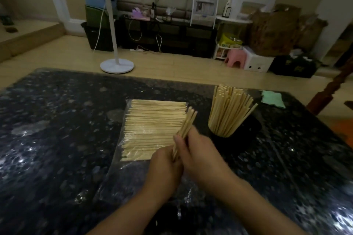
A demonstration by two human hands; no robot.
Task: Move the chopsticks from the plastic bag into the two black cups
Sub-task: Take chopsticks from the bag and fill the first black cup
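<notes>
Your left hand [166,166] and right hand [198,150], each grip closed round one small chopstick bundle [188,122] (no readable writing anywhere); one plastic bag [152,129] on the bench [57,139]; one black cup [236,133] visible, chopstick-filled

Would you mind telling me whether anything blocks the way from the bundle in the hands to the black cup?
Nothing visible does: the bundle held by both hands is apart from the black cup, though standing chopsticks already crowd its mouth.
</notes>
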